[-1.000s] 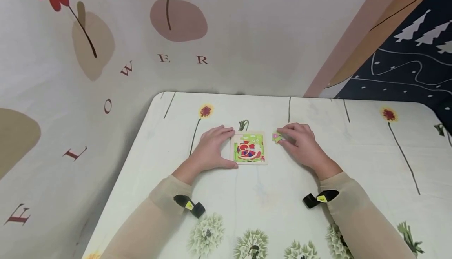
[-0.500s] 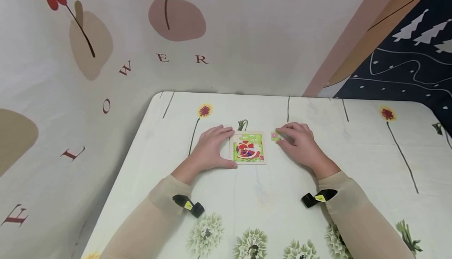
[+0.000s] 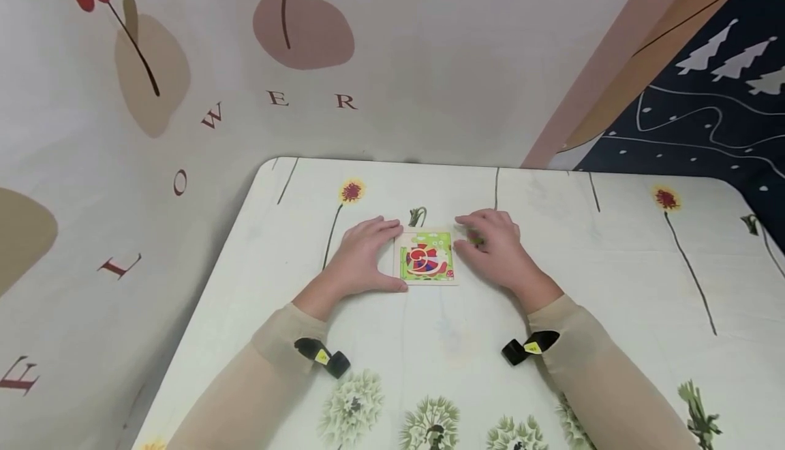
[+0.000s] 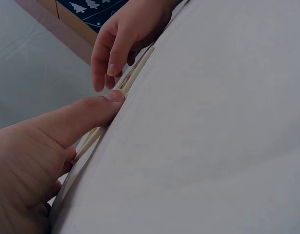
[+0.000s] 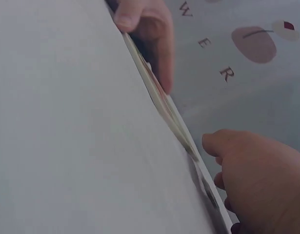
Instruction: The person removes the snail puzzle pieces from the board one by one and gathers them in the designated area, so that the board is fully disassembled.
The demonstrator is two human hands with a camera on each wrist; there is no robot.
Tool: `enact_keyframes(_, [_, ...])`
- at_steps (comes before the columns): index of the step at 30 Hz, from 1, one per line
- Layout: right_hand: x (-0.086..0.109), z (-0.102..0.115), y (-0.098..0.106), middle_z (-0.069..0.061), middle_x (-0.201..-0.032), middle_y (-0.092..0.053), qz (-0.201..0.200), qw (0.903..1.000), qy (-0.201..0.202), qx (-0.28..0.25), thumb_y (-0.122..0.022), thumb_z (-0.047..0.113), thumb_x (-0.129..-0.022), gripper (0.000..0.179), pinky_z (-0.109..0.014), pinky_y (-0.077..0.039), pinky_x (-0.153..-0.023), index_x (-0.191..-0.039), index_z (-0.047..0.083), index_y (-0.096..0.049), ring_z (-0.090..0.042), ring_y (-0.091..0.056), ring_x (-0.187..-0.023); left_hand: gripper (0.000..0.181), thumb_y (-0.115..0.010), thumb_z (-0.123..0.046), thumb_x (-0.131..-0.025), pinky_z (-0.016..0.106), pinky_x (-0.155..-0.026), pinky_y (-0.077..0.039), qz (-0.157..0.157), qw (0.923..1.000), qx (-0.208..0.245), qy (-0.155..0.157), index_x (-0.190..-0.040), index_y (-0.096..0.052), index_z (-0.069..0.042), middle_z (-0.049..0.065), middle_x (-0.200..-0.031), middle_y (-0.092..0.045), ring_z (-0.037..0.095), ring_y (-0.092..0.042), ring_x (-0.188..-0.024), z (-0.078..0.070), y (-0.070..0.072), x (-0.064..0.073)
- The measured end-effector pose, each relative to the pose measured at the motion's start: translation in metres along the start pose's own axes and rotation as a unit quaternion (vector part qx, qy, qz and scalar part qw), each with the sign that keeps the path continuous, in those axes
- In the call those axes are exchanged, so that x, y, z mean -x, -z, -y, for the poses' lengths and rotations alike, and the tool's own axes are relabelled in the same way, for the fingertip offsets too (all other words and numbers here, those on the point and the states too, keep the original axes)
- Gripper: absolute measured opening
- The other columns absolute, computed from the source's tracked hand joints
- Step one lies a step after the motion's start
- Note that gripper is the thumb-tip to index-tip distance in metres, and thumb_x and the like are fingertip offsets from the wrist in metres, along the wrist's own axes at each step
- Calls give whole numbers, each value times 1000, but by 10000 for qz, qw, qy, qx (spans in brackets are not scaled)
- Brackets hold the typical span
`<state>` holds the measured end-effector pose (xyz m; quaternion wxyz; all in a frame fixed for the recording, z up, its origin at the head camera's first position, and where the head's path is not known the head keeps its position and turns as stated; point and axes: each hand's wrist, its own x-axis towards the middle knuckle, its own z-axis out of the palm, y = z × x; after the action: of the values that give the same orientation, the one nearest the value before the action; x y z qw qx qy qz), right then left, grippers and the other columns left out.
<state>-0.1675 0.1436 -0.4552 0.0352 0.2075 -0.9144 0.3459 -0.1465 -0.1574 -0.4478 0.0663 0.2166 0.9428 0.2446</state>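
Observation:
A small square wooden jigsaw puzzle point(image 3: 432, 283) with a red and purple snail picture lies flat on the table. My left hand point(image 3: 362, 256) holds it by the left side, thumb at the near corner and fingertips at the far one; in the left wrist view the thumb point(image 4: 91, 111) presses its edge. My right hand point(image 3: 499, 245) hovers at the puzzle's right edge, its thumb and fingers spread apart. Below that hand, partly hidden and in shadow, a small green puzzle piece point(image 3: 475, 237) shows on the table. Whether fingertips touch the puzzle's right edge is unclear.
A white cloth with printed flowers covers the table point(image 3: 441, 341). Its far edge meets a pale hanging cloth point(image 3: 441, 95) with printed letters. At the right hangs a dark cloth point(image 3: 687, 123) with white trees. Both wrists wear black cameras.
My right hand has let go of the green puzzle piece and moved left over it to the puzzle's right edge. My left hand stays at the puzzle's left side.

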Motion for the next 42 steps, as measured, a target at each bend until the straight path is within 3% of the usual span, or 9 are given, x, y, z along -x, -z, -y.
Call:
enact_keyframes(8, [-8, 20, -15, -12, -134, -61, 363, 9989, 201, 221, -77, 29, -98, 42, -58, -30, -104, -136, 12, -72, -35, -44, -131, 108, -94, -59, -73, 60, -127, -19, 56, 10000, 3, 43, -161, -50, -14, 2, -168, -42, 30, -25, -160, 0, 1, 0])
enact_keyframes(25, [-12, 29, -25, -9, -122, -61, 311, 9981, 360, 390, -77, 30, -98, 32, -57, -32, -100, -125, 13, -78, -36, -47, -122, 109, -95, -59, -72, 60, -126, -20, 54, 10000, 26, -16, -160, -51, -13, 3, -168, -42, 30, -26, -159, -1, 2, 0])
enact_keyframes(42, [-14, 42, -23, -8, -121, -61, 582, 9968, -181, 525, -76, 30, -99, 31, -60, -34, -101, -125, 13, -75, -34, -50, -115, 107, -94, -58, -72, 60, -126, -20, 31, 10000, 45, -70, -160, -52, -14, 4, -168, -42, 31, -26, -159, 0, 2, 1])
